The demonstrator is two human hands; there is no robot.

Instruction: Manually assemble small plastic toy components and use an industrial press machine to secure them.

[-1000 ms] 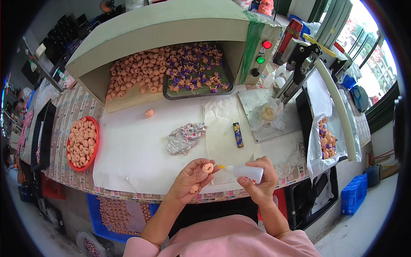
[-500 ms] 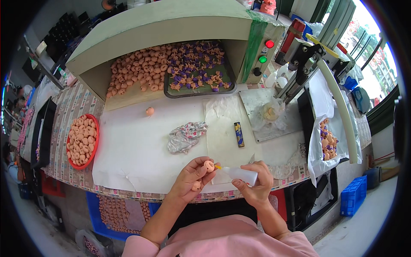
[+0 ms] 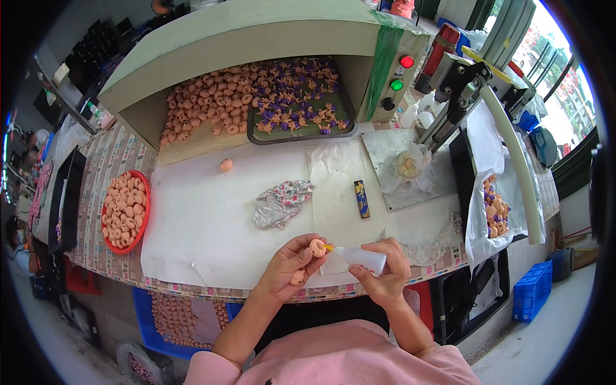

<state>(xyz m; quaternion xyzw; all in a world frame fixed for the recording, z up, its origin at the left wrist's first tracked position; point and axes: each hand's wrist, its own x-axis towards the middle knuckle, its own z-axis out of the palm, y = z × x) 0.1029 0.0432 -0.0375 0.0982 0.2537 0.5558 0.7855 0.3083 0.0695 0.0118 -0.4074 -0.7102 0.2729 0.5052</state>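
Note:
My left hand (image 3: pixel 287 266) is closed round two small flesh-coloured doll heads. One doll head (image 3: pixel 317 248) is pinched between thumb and fingertips at the top; the other doll head (image 3: pixel 296 277) sits lower against the palm. My right hand (image 3: pixel 387 270) grips a white squeeze bottle (image 3: pixel 364 258), tilted so its thin yellow nozzle (image 3: pixel 329 247) points left and meets the upper head. Whether liquid comes out is too small to see. A crumpled floral cloth (image 3: pixel 280 203) lies on the white paper beyond my hands, and a blue-and-yellow tube (image 3: pixel 362 199) lies right of it.
A red basket (image 3: pixel 146 212) of doll heads stands at left. Under the box-shaped hood (image 3: pixel 237 38) are piled heads and a dark tray (image 3: pixel 301 136) of purple-and-flesh figures. One loose head (image 3: pixel 226 165) lies on the paper. A metal press (image 3: pixel 452 106) and a lined bin (image 3: pixel 475 237) stand at right.
The yellow nozzle now reaches further over the upper head, which has turned slightly between my fingers. The whole view has shifted a little; both hands keep their holds.

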